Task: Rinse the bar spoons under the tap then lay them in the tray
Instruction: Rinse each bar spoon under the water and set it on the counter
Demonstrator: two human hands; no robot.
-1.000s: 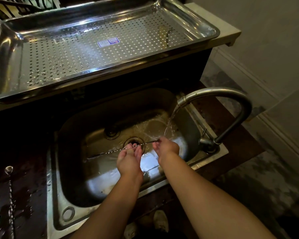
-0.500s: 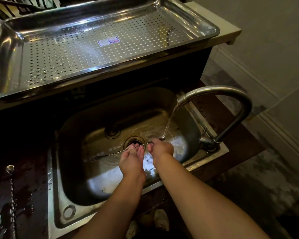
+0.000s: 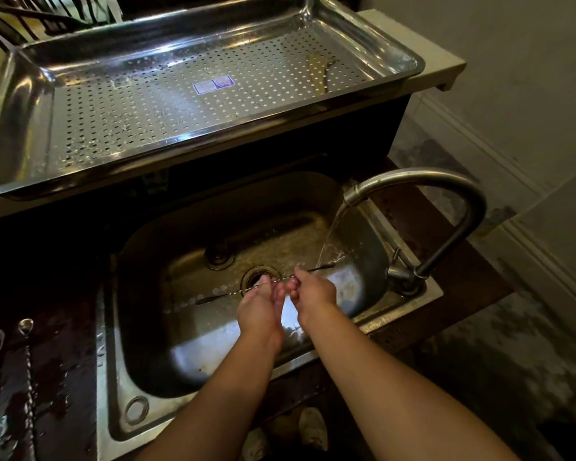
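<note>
Both hands, the left hand (image 3: 261,306) and right hand (image 3: 313,289), pinch one bar spoon (image 3: 233,292) level over the sink (image 3: 363,247), its three-o'clock end under the tap (image 3: 423,194) stream for rinsing.

Tray (image 3: 24,104) behind sink (image 3: 140,404); tap (image 3: 459,207) right; spare spoons (image 3: 25,331) left on counter (image 3: 64,354)

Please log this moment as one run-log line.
step: rinsing | both hands hold spoon | tip under tap stream | tray: no spoons | more spoons wait

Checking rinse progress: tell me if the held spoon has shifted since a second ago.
Yes. The spoon slid right; its end now reaches past the water stream, toward the tap.
</note>
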